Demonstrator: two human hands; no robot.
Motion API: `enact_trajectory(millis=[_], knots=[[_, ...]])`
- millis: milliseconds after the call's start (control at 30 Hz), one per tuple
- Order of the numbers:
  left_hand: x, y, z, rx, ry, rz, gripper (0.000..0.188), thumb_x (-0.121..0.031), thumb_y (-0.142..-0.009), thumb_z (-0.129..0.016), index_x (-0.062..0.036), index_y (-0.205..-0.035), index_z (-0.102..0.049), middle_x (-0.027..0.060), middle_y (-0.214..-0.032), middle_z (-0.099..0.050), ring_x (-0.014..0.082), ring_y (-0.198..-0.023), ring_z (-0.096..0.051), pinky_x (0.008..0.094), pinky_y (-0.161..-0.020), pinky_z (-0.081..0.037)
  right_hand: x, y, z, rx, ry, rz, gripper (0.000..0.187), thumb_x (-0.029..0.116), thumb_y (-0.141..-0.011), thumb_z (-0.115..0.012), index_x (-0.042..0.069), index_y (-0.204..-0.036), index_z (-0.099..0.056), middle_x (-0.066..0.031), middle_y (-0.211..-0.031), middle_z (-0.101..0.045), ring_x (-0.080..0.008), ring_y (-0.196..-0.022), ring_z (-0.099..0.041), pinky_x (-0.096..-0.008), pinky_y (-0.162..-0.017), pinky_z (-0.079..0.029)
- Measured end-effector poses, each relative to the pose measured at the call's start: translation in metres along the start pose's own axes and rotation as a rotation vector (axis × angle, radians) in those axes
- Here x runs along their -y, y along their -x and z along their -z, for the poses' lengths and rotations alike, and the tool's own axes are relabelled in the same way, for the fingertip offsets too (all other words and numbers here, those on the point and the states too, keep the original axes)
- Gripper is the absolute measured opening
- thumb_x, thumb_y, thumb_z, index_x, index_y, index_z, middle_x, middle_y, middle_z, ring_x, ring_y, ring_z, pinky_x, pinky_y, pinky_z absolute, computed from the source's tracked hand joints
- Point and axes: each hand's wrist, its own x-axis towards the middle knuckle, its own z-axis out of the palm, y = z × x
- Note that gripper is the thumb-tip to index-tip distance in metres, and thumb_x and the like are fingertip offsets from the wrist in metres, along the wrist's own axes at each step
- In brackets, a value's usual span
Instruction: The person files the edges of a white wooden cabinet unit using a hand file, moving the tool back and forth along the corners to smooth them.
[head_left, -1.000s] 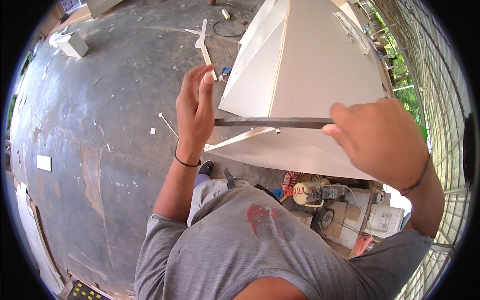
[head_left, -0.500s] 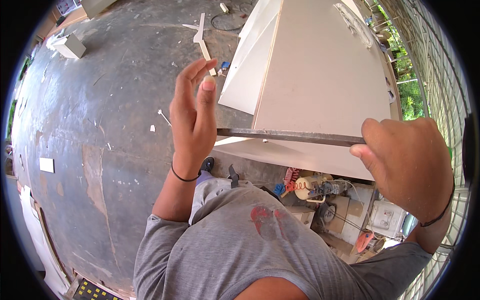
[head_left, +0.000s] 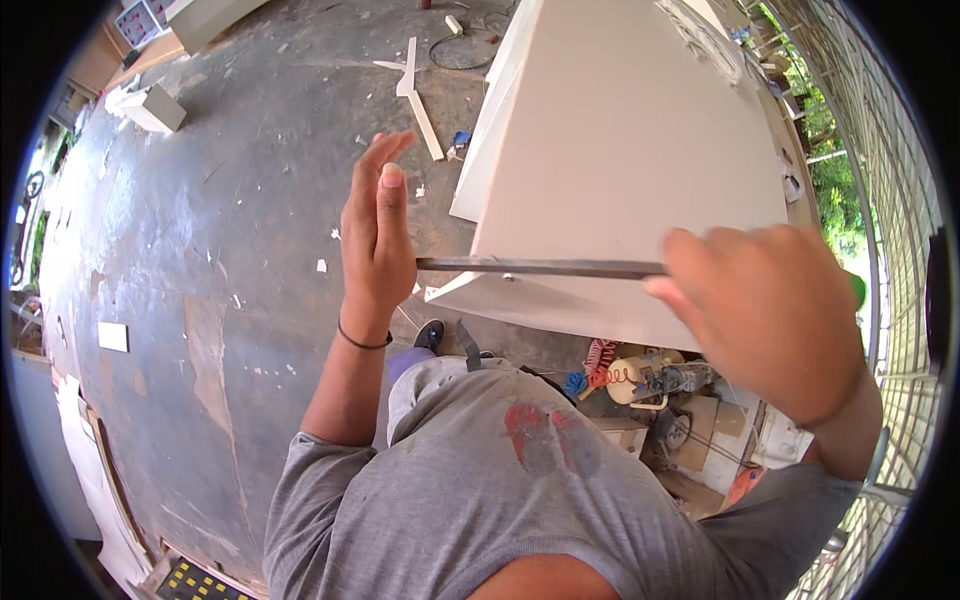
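A long, flat, dark metal bar (head_left: pixel 545 267), which looks like a file, runs level in front of me, across the near end of a big pale panel (head_left: pixel 630 150). My right hand (head_left: pixel 765 300), slightly blurred, is closed round its right end. At the other end my left hand (head_left: pixel 378 235) is upright, with fingers and thumb stretched up and the bar's tip against the heel of the palm. Below the bar, a second pale board (head_left: pixel 590 308) slopes off to the right. Whether the bar touches the panel's edge I cannot tell.
On the dark concrete floor (head_left: pixel 270 230) lie thin wood strips (head_left: pixel 425 125), scraps and a small white piece (head_left: pixel 113 337). An air compressor (head_left: pixel 640 378) with a red coiled hose stands below right. Wire mesh (head_left: pixel 890 250) closes the right side. A pale box (head_left: pixel 155 108) sits far left.
My right hand has moved left and so has the bar, its left end shifting with my left hand. The view has turned a little, so the panel sits slightly differently.
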Motion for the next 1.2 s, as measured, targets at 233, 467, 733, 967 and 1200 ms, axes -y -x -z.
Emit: enact_trajectory(millis=[233, 467, 733, 967, 1200], knots=[[0.021, 0.003, -0.001, -0.097, -0.092, -0.059, 0.044, -0.032, -0.104, -0.034, 0.0000, -0.132, -0.046, 0.0151, -0.136, -0.050, 0.0224, -0.128, -0.043, 0.0338, -0.107, -0.028, -0.008, -0.003, -0.023, -0.297, 0.009, 0.170, 0.027, 0.032, -0.091, -0.056, 0.008, -0.079, -0.057, -0.0115, -0.057, -0.058, -0.0317, -0.057, -0.061, -0.0421, -0.054, -0.046], [-0.009, -0.012, -0.013, -0.200, -0.076, -0.149, 0.045, -0.032, -0.104, -0.033, -0.0004, -0.133, -0.044, 0.0157, -0.136, -0.049, 0.0263, -0.131, -0.039, 0.0362, -0.108, -0.028, -0.019, 0.014, 0.001, -0.153, 0.058, 0.000, 0.030, 0.035, -0.090, -0.056, 0.007, -0.080, -0.058, -0.0140, -0.059, -0.058, -0.0362, -0.061, -0.060, -0.0448, -0.057, -0.047], [-0.004, 0.010, -0.018, -0.184, -0.090, -0.128, 0.048, -0.034, -0.105, -0.027, -0.0001, -0.135, -0.043, 0.0137, -0.139, -0.047, 0.0206, -0.127, -0.041, 0.0326, -0.109, -0.025, -0.028, 0.010, -0.026, -0.048, -0.026, -0.003, 0.029, 0.033, -0.089, -0.060, 0.007, -0.079, -0.056, -0.0125, -0.059, -0.058, -0.0350, -0.058, -0.059, -0.0438, -0.054, -0.045], [0.025, 0.018, -0.015, -0.169, -0.139, -0.139, 0.051, -0.036, -0.104, -0.025, -0.0006, -0.139, -0.038, 0.0145, -0.144, -0.042, 0.0273, -0.138, -0.031, 0.0372, -0.113, -0.021, -0.013, 0.008, -0.041, -0.147, 0.003, 0.103, 0.028, 0.032, -0.091, -0.056, 0.007, -0.080, -0.059, -0.0080, -0.057, -0.059, -0.0260, -0.056, -0.063, -0.0392, -0.056, -0.050], [-0.007, 0.009, -0.025, -0.322, -0.029, -0.160, 0.052, -0.038, -0.105, -0.025, -0.0003, -0.137, -0.042, 0.0126, -0.144, -0.041, 0.0231, -0.134, -0.035, 0.0331, -0.112, -0.021, -0.034, 0.024, -0.035, -0.225, -0.033, 0.092, 0.029, 0.032, -0.091, -0.055, 0.006, -0.079, -0.058, -0.0134, -0.059, -0.058, -0.0345, -0.060, -0.061, -0.0447, -0.059, -0.048]])
